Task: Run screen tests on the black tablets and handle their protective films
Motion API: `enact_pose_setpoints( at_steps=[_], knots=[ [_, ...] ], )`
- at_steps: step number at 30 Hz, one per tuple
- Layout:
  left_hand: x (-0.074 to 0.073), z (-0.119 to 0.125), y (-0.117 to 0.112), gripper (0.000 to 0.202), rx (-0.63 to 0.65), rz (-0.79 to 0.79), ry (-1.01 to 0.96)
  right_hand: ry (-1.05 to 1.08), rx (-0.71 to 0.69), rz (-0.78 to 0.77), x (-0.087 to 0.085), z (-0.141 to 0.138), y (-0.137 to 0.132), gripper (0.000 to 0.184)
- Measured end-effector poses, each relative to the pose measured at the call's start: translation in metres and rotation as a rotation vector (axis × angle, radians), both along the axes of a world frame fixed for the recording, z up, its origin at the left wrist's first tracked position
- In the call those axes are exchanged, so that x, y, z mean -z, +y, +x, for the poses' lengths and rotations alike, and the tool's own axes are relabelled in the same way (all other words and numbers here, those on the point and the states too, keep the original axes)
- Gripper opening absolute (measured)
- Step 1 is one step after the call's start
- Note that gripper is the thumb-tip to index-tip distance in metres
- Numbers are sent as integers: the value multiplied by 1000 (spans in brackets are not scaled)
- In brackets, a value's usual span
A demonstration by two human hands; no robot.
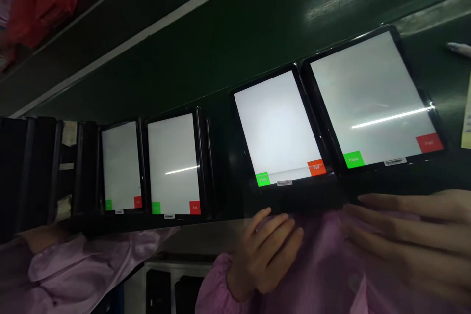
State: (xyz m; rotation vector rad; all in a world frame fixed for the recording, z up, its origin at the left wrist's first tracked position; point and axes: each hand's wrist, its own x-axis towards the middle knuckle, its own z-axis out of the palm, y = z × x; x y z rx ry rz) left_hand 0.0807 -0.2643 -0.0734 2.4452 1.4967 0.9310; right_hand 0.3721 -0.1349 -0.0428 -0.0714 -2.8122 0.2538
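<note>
My left hand [270, 250] hovers just below a tablet [279, 122] with a bright white screen, its fingers loosely bent and slightly apart with nothing in them. This tablet shows a green "Pass" box at lower left and an orange-red "Fail" box at lower right. To its right lies a second tablet [375, 98], its greyer screen crossed by a light reflection. Below that one, my right hand [408, 240] is smeared a little by motion, fingers stretched out and holding nothing. Both hands appear apart from the tablets.
Further left lie two more lit tablets [173, 162] [121, 164], beside a row of dark panels [42, 167]. Another person's pink sleeve [91, 260] reaches in at lower left. Red objects [44, 5] are at upper left, a pen-like item [459, 49] at far right.
</note>
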Motion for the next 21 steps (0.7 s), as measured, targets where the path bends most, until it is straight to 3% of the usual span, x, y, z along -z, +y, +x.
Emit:
enact_pose_setpoints(
  at_steps=[4, 6, 8, 10, 12, 14, 16, 19, 21],
  knots=[
    [-6, -4, 8, 16, -8, 37, 39, 132, -117, 45, -10, -9, 31, 49],
    [-6, -4, 27, 18, -29, 77, 65, 121, -108, 125, -7, -20, 54, 50],
    [-4, -4, 61, 16, -82, 85, 91, 38, -56, 209, 5, -35, 85, 46],
    [-1, -6, 103, 21, -187, -3, 122, -53, 91, 233, 20, -52, 122, 39],
    [1, -14, 140, 36, -338, -174, 164, -113, 382, 165, 31, -63, 154, 38],
    [2, -25, 152, 44, -455, -252, 169, -126, 565, 111, 31, -62, 168, 42],
    [4, -35, 134, 42, -453, -161, 100, -53, 523, 113, 22, -48, 155, 40],
    [13, -40, 72, 38, -358, 62, -6, 88, 311, 97, 8, -14, 104, 35],
    [22, -38, 34, 34, -341, 46, 110, 56, 310, 134, 5, 5, 71, 34]
  ],
)
